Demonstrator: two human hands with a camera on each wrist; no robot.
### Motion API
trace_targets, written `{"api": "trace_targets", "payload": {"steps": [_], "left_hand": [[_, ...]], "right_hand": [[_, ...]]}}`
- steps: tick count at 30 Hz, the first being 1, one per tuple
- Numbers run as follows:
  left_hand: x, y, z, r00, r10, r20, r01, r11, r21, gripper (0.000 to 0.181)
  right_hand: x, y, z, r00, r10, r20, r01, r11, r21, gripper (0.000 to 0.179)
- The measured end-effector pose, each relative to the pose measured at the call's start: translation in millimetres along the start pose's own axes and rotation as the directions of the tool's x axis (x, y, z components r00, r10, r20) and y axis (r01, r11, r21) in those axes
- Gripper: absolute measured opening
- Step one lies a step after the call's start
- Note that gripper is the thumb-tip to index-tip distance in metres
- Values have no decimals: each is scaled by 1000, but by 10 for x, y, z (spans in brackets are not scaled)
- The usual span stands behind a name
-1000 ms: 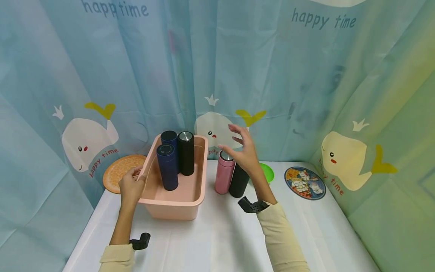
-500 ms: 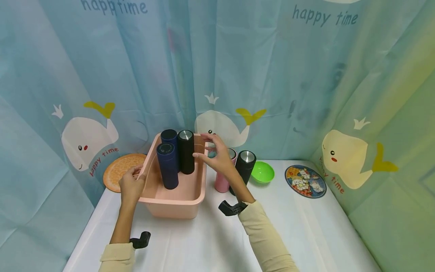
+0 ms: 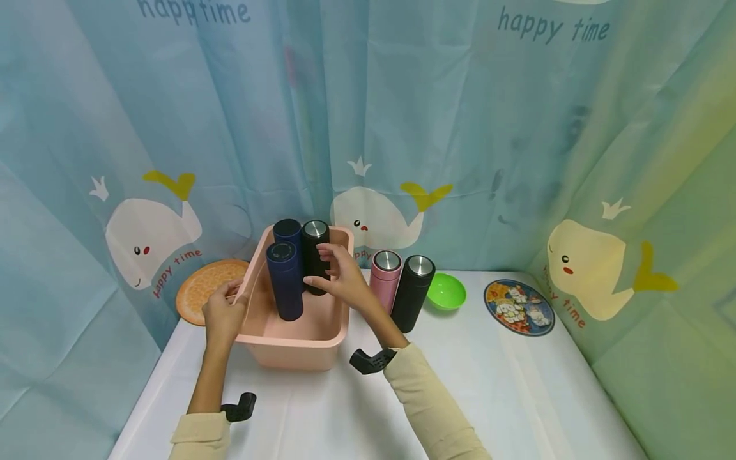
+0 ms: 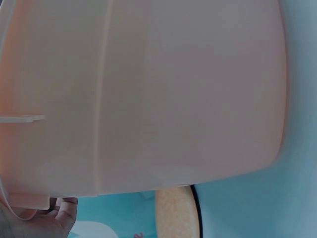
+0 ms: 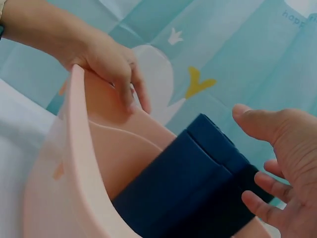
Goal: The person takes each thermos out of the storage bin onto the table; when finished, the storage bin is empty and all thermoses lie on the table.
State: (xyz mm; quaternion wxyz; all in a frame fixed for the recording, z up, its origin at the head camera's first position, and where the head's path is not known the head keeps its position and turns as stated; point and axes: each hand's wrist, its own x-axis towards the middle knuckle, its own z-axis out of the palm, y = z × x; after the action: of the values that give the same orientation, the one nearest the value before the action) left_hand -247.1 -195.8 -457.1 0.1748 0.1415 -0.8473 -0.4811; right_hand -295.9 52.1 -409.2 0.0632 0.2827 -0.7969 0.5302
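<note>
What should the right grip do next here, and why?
Probably ease the right grip leftward and curl it around the nearer navy flask: it is spread, holds nothing, and is close to that flask, while the left grip holds the edge of the peach tub, likely steadying it. The black flask in the tub is also close, so the best target is uncertain.

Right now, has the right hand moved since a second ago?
Yes: the right hand moved left, from near the standing pink bottle to the pink tub.
</note>
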Motion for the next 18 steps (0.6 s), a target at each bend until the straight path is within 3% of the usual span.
{"api": "trace_targets", "payload": {"steps": [6,18], "left_hand": [[10,1,2,1000,-1,-4,1,1000,-1,39],[-7,30,4,1000,-3,-7,3,1000,-14,38]], "right_hand": [[78,-13,167,996,78,32,-80,996,41,69],[205,-6,347,993,114,17,-115,992,44,71]]}}
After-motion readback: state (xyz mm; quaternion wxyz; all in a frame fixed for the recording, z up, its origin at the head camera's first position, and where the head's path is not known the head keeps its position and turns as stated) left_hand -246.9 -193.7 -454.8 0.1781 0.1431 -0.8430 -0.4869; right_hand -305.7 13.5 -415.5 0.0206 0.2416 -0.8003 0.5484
